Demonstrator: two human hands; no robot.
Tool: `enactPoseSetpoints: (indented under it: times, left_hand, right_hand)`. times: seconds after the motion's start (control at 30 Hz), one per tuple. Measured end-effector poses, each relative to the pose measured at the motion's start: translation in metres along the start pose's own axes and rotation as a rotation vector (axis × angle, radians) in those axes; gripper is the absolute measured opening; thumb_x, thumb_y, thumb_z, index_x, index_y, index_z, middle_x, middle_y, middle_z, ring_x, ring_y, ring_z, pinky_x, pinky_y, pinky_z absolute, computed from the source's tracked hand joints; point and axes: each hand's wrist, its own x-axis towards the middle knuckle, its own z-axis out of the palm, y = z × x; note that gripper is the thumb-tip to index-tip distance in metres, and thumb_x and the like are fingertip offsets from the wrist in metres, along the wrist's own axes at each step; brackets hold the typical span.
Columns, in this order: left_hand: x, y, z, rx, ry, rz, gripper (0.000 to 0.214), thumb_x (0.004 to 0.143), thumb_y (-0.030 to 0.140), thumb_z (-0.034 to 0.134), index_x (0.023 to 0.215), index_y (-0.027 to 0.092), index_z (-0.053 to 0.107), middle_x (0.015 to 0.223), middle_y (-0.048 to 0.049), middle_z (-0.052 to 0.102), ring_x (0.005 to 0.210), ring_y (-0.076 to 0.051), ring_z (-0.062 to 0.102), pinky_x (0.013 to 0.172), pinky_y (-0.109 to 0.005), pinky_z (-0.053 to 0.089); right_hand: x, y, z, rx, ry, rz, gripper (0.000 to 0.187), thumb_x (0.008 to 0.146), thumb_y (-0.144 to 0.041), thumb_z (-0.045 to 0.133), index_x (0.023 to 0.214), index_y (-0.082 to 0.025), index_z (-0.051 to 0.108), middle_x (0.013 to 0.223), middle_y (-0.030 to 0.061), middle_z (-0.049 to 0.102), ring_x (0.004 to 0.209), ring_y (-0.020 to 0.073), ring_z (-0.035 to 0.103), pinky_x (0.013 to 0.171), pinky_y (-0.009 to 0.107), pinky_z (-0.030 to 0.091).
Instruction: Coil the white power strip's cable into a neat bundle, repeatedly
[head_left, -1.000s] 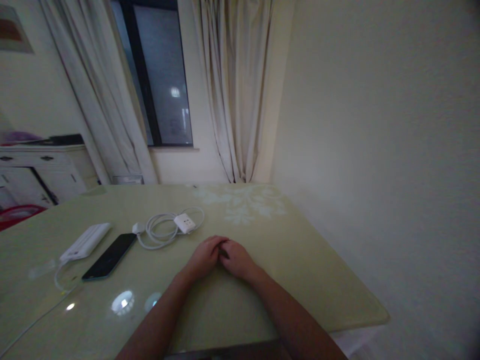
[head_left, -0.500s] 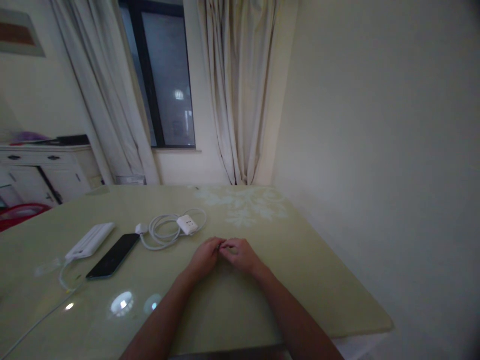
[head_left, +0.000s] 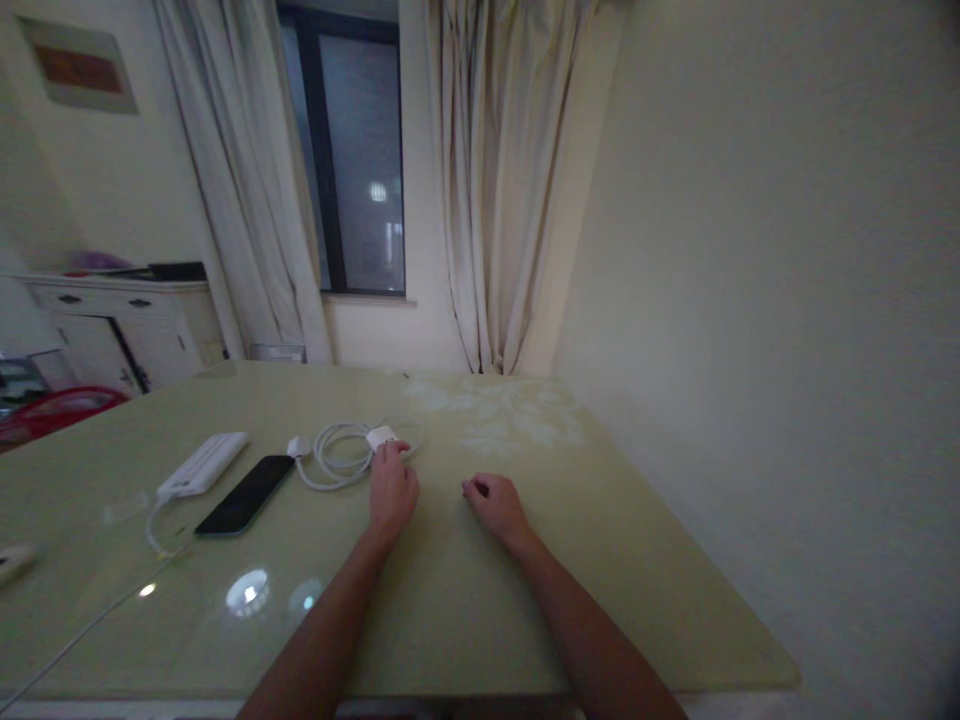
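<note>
My left hand (head_left: 394,490) reaches forward on the table to a white extension socket (head_left: 381,436). Its fingers close over the near side of the socket and hide part of it. The socket's white cable (head_left: 330,458) lies coiled to the left, ending in a white plug (head_left: 298,447). My right hand (head_left: 495,505) rests apart from the left, near the middle of the table, with thumb and fingertips pinched together. Whatever may be between those fingertips is too small to make out.
A black phone (head_left: 246,496) lies left of the coil, beside a white power-bank-like block (head_left: 204,465) with a cable (head_left: 90,630) running off to the lower left. A white object (head_left: 13,562) shows at the left edge. A wall (head_left: 720,350) borders the glossy table (head_left: 637,600) on the right.
My left hand has parted from the right and moved forward to the extension socket. The right hand stays pinched in nearly the same place. The view has shifted slightly left.
</note>
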Motion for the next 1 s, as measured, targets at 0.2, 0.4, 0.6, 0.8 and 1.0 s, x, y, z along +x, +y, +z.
enactPoseSetpoints:
  times: [0.2,0.4,0.6,0.8,1.0]
  left_hand:
    - [0.008,-0.045,-0.01,0.369,-0.077,-0.114,0.051,0.084,0.013,0.047,0.133,0.0,0.051,0.129,-0.0253,0.06,0.123,-0.035,0.054,0.105,-0.046,0.042]
    - [0.008,-0.049,-0.016,0.52,-0.157,-0.109,0.04,0.087,0.024,0.052,0.122,0.008,0.062,0.12,-0.0208,0.068,0.118,-0.037,0.059,0.109,-0.048,0.036]
    - [0.016,-0.042,-0.024,0.34,-0.218,-0.139,0.033,0.083,0.025,0.06,0.114,0.015,0.067,0.11,-0.0165,0.074,0.111,-0.037,0.065,0.099,-0.05,0.042]
    - [0.008,-0.019,-0.009,0.047,-0.418,0.123,0.021,0.08,0.023,0.066,0.1,0.019,0.071,0.097,-0.0088,0.077,0.096,-0.028,0.071,0.092,-0.04,0.047]
    - [-0.015,0.014,0.006,-0.095,-0.502,0.42,0.019,0.082,0.018,0.067,0.099,0.021,0.073,0.098,-0.0083,0.076,0.096,-0.026,0.069,0.091,-0.039,0.048]
  right_hand:
    - [0.001,-0.001,-0.002,0.027,-0.037,0.035,0.027,0.09,-0.03,0.058,0.072,-0.017,0.072,0.068,0.0023,0.067,0.063,0.0138,0.056,0.061,0.024,0.03]
    - [0.0,-0.002,-0.002,0.003,-0.041,0.032,0.028,0.09,-0.031,0.059,0.069,-0.018,0.071,0.063,0.0017,0.063,0.061,0.0139,0.052,0.061,0.025,0.029]
    - [-0.002,-0.004,-0.002,-0.007,-0.041,0.008,0.03,0.09,-0.033,0.058,0.068,-0.018,0.071,0.064,0.0022,0.064,0.06,0.0139,0.052,0.061,0.025,0.03]
    - [0.001,0.001,0.002,0.168,0.094,0.045,0.031,0.093,-0.042,0.054,0.094,-0.017,0.073,0.089,0.0078,0.073,0.074,0.0178,0.064,0.071,0.027,0.045]
    - [0.006,0.003,-0.009,0.42,0.417,0.09,0.055,0.095,-0.052,0.048,0.138,-0.018,0.05,0.142,0.0168,0.056,0.111,0.0228,0.064,0.091,0.035,0.052]
